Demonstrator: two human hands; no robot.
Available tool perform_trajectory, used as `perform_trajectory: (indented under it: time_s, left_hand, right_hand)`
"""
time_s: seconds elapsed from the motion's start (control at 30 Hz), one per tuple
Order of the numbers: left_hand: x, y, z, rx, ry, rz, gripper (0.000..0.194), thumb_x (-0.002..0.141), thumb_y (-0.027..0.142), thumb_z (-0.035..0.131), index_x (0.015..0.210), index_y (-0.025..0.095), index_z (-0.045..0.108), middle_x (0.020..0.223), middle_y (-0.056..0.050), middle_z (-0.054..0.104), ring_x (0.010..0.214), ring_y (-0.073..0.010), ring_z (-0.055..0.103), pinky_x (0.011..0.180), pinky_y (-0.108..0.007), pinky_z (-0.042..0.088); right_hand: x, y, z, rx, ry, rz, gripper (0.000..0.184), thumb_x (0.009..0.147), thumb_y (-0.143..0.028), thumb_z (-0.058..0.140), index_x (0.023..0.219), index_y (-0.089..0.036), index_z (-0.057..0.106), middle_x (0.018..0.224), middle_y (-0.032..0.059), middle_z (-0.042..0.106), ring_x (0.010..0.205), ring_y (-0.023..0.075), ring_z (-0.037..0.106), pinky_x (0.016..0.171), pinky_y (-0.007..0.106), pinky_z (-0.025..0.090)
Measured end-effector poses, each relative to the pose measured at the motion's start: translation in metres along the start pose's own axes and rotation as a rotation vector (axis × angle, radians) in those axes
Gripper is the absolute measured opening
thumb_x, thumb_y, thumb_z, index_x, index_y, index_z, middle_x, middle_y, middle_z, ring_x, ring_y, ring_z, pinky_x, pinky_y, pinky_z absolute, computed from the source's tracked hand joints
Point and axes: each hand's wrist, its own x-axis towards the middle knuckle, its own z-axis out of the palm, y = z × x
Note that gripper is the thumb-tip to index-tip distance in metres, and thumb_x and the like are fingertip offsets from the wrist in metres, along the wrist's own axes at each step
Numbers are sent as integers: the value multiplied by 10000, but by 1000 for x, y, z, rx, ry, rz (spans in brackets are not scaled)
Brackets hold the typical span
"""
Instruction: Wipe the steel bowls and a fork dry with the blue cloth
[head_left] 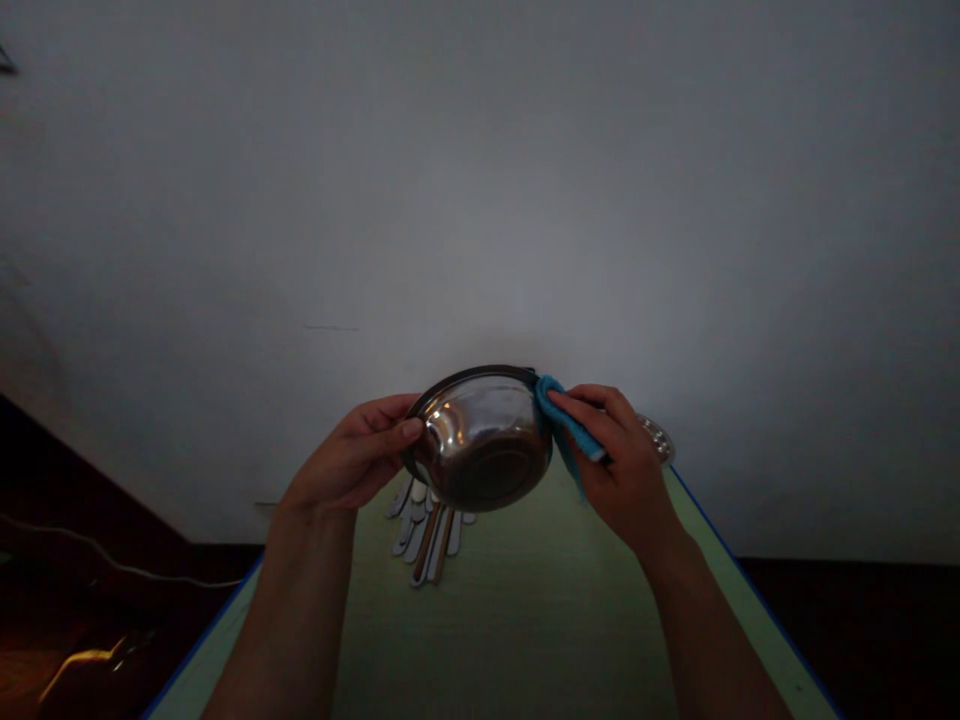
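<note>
A shiny metal bowl (484,440) is held up above the table, tilted so its outer side and base face me. My left hand (367,445) grips its rim at the left, thumb on the outside. In my right hand (619,460) is a folded blue cloth (566,425), pressed against the bowl's right rim. Below and behind the bowl, several pieces of cutlery (427,540) with metal and brown handles lie in a bunch on the table. The bowl hides their far ends. The inside of the bowl is out of sight.
The pale green table (510,620) has blue edges and stands against a plain grey wall (480,200). A perforated metal item (658,438) sits at the back right, partly behind my right hand. A white cable (112,555) runs across the dark area at left.
</note>
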Motion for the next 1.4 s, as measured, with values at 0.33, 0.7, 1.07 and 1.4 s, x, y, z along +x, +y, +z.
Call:
perform_trajectory:
  time_s: [0.33,0.7,1.07,1.4]
  left_hand:
    - [0,-1,-3,-28,16,13,264,655,197,789,901,119,736,743,-47,746,587,-134,675,569,-195,573]
    - [1,-1,-1,-64,46,11,289,636,184,800,911,123,739,723,-50,746,581,-140,678,564,-201,577]
    - [1,-2,-1,-110,47,23,282,658,167,785,928,108,729,740,-55,745,591,-143,680,572,-209,582]
    - [4,-4,-1,-130,52,23,282,670,149,776,938,86,717,773,-57,747,624,-137,680,593,-197,583]
  right_hand:
    - [-1,0,-1,-9,0,14,468,803,-13,486,1221,-208,563,1107,83,538,1003,200,517,856,398,462]
    - [-1,1,0,21,-4,43,471,806,-18,492,1223,-226,557,1107,72,531,1019,191,513,873,380,457]
    - [-3,4,2,24,-11,92,417,829,-66,505,1213,-215,566,1089,70,540,1008,181,527,864,356,460]
    - [-3,8,3,43,-17,129,346,861,-146,507,1191,-216,582,1069,72,554,991,187,541,855,370,467]
